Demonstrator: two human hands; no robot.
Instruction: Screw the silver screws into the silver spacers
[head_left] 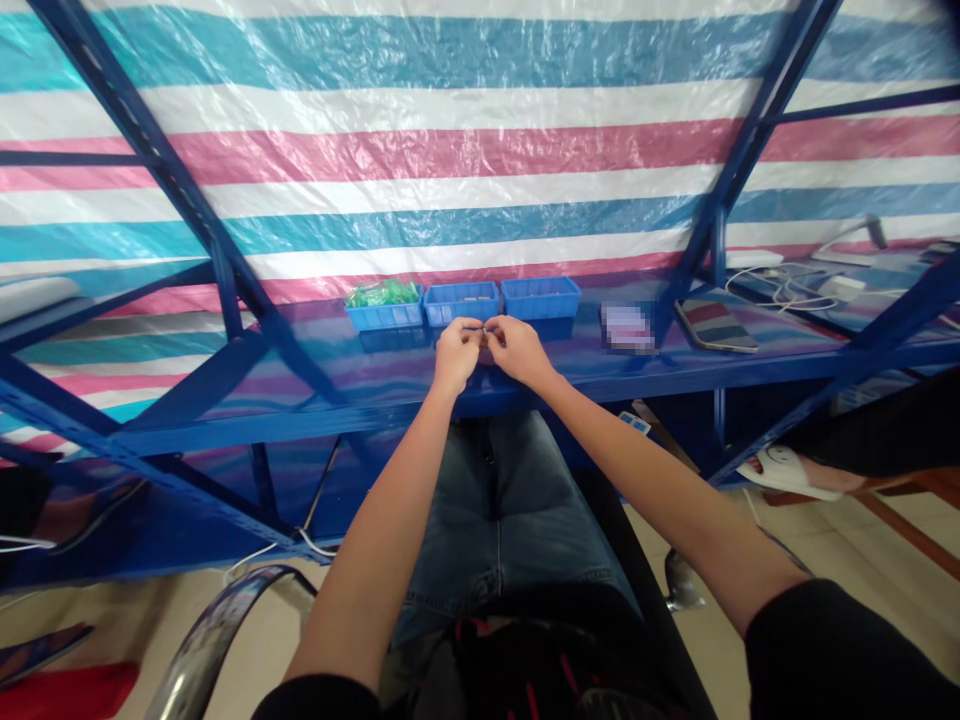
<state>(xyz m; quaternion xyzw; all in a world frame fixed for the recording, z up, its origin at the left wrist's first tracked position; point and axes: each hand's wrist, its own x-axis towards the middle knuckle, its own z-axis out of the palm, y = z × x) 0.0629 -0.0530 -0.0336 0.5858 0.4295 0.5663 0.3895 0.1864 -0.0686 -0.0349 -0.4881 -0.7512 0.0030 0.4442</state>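
My left hand (pixel 457 355) and my right hand (pixel 516 348) meet above the front part of a blue metal shelf (pixel 337 375). The fingers of both are pinched together around something tiny, partly hidden, with a light spot showing between the fingertips. Just beyond my hands stand three blue bins in a row. The left bin (pixel 386 318) is heaped with green plastic pieces (pixel 384 293). In the middle bin (pixel 460 308) lie a few small pale pieces. The right bin (pixel 540 300) has small bits at its bottom, too small to name.
Right of the bins lie a blurred-out rectangular item (pixel 628 328) and a dark tablet-like device (pixel 716 326). White cables (pixel 780 285) tangle farther right. Slanted blue posts (pixel 172 180) frame both sides. A striped plastic sheet (pixel 465 110) hangs behind. Another person's foot (pixel 806 470) shows at right.
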